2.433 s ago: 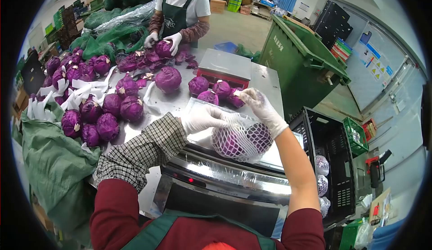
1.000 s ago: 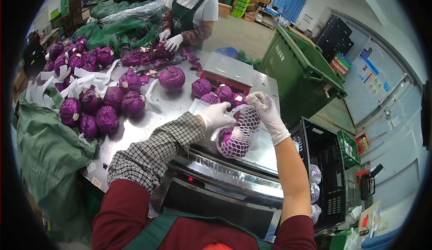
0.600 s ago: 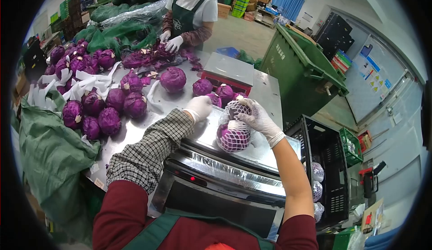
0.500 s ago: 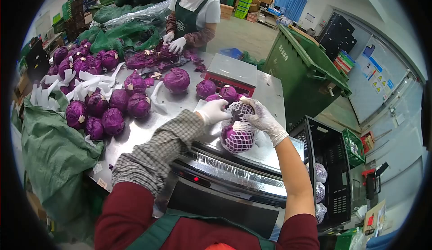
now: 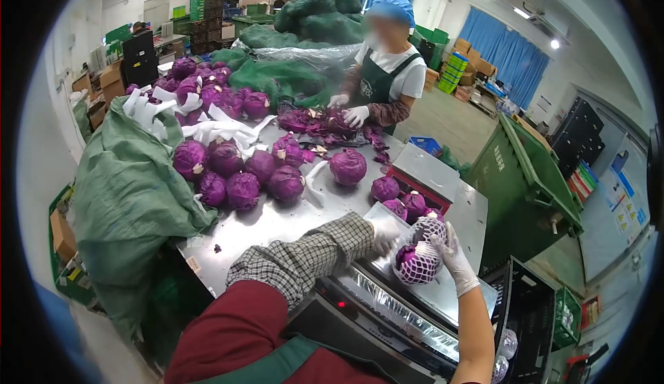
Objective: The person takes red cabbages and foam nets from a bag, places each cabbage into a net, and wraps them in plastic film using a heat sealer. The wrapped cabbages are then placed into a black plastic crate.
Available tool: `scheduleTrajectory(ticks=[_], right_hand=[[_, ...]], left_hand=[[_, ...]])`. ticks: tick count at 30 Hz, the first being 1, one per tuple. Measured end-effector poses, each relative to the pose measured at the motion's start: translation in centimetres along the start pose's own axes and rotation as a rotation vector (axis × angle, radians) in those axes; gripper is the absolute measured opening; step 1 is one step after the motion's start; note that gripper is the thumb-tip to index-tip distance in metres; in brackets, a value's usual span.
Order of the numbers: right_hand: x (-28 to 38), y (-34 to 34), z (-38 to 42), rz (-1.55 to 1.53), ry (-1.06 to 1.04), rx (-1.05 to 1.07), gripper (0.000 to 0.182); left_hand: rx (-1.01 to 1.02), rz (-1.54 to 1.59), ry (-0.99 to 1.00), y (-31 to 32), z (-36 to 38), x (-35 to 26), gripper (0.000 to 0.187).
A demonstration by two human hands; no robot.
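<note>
A red cabbage [image 5: 417, 265] sits in a white foam net on the metal surface in front of me, purple leaves showing at its upper left. Another netted bulge [image 5: 430, 228] rises just behind it. My gloved right hand [image 5: 454, 259] is at the right side of this netting, thumb against it and fingers pointing up, holding the net. Left of the cabbage, my gloved left hand [image 5: 384, 236] hangs with its fingers downward, apart from the net; motion smears the fingers. Bare cabbages [image 5: 385, 189] lie just beyond, by the scale [image 5: 422, 173].
Many cabbages [image 5: 242, 190] and white foam nets [image 5: 220, 129] cover the table's left side, beside a green sack [image 5: 135, 197]. A film wrapper [image 5: 387, 311] stands before me. A black crate [image 5: 529, 315] and green bin [image 5: 522, 183] are right. A co-worker [image 5: 387, 73] handles cabbage leaves opposite.
My left hand has drawn away from the net, toward me and left. My right hand stays at the netting. The head view has turned left and up.
</note>
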State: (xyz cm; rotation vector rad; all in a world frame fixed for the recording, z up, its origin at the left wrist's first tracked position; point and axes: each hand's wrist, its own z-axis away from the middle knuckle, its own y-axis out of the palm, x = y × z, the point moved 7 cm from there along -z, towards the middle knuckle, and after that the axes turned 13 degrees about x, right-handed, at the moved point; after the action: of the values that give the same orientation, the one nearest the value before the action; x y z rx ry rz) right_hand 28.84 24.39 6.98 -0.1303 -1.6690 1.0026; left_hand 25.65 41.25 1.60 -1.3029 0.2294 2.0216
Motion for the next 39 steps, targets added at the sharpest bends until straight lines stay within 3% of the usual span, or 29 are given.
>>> scheduleTrajectory(ticks=[2,3,4,6,7,9,10,11,12,13,14,16,18,20,22,23,24,26,28,32,35,36,38,39], right_hand=[[-2.0,0.3,0.0,-0.207,0.009,-0.021,0.073],[-4.1,0.1,-0.4,-0.085,-0.008,-0.112,0.069],[-4.5,-0.2,-0.2,-0.182,-0.002,-0.123,0.069],[-4.5,-0.8,0.6,-0.372,0.014,-0.152,0.068],[-4.4,-1.3,1.0,-0.328,0.018,-0.17,0.057],[-1.2,-0.8,2.8,-0.242,-0.095,-0.182,0.048],[0.7,-1.0,3.5,-0.137,-0.061,-0.128,0.04],[-0.9,-1.4,3.7,-0.087,-0.019,-0.226,0.038],[0.5,-1.3,4.5,-0.113,0.054,-0.178,0.055],[0.3,-1.5,4.9,-0.063,0.087,-0.171,0.058],[-3.3,-2.1,4.7,0.114,0.067,-0.279,0.059],[1.3,-4.5,9.0,0.084,0.099,-0.351,0.058],[0.3,-7.0,13.6,0.028,-0.041,-0.329,0.055],[1.6,-8.0,19.5,0.411,0.334,-0.059,0.049],[-3.7,-7.2,24.6,0.685,0.452,0.006,0.047],[-4.6,-6.2,25.7,0.63,0.562,0.088,0.05],[-5.3,-5.0,27.0,0.571,0.675,0.169,0.053],[-6.2,-3.3,26.8,0.762,0.665,0.086,0.052],[-4.9,-2.1,26.1,0.698,0.707,0.155,0.046],[-7.0,-1.3,25.7,0.407,0.529,-0.026,0.032],[-8.0,-1.6,26.9,-0.072,0.332,-0.186,0.02],[-7.8,-1.6,27.6,-0.475,0.225,-0.148,0.02],[-2.0,-2.4,28.8,-0.554,0.026,-0.244,0.018],[0.3,-4.0,29.3,-0.602,-0.013,-0.284,0.018]], left_hand=[[0.201,0.519,0.021,4.4,1.7,-0.4,0.048],[0.091,0.512,-0.024,5.6,0.3,0.1,0.048],[0.15,0.456,0.126,7.0,-0.1,-1.4,0.05],[-0.002,0.475,0.143,8.6,-0.5,-2.7,0.038],[-0.221,-0.159,0.369,7.3,-3.6,-2.6,0.033],[-0.465,-0.949,0.509,8.4,-6.6,-3.0,0.026],[-0.429,-0.865,0.49,8.0,-4.5,-3.9,0.024],[-0.344,-1.032,0.422,7.8,-1.9,-5.2,0.022],[-0.252,-1.195,0.371,7.7,0.8,-6.3,0.02],[-0.206,-0.567,0.261,5.5,0.4,-4.3,0.024],[-0.293,0.087,0.232,3.6,0.5,-2.0,0.03],[-0.526,-0.323,0.434,1.2,5.7,-3.0,0.027],[-0.638,-0.687,0.508,0.2,8.6,-1.2,0.028],[-0.493,-0.76,0.161,1.8,12.8,0.3,0.031],[-0.37,-0.998,-0.034,3.8,13.8,2.5,0.037],[-0.445,-1.007,0.057,4.7,13.5,4.1,0.039],[-0.452,-1.128,-0.026,5.5,13.6,3.7,0.043],[-0.441,-1.027,-0.141,5.9,13.4,2.7,0.046],[-0.338,-0.956,-0.301,5.4,12.6,2.7,0.048],[-0.277,-0.821,-0.21,5.6,7.9,4.9,0.038],[-0.079,-0.097,0.044,7.5,8.4,5.1,0.031],[-0.014,0.147,0.13,8.0,8.8,4.7,0.029],[-0.081,0.587,0.517,8.4,13.6,2.8,0.02],[-0.126,0.656,0.627,8.3,16.5,2.3,0.021]])
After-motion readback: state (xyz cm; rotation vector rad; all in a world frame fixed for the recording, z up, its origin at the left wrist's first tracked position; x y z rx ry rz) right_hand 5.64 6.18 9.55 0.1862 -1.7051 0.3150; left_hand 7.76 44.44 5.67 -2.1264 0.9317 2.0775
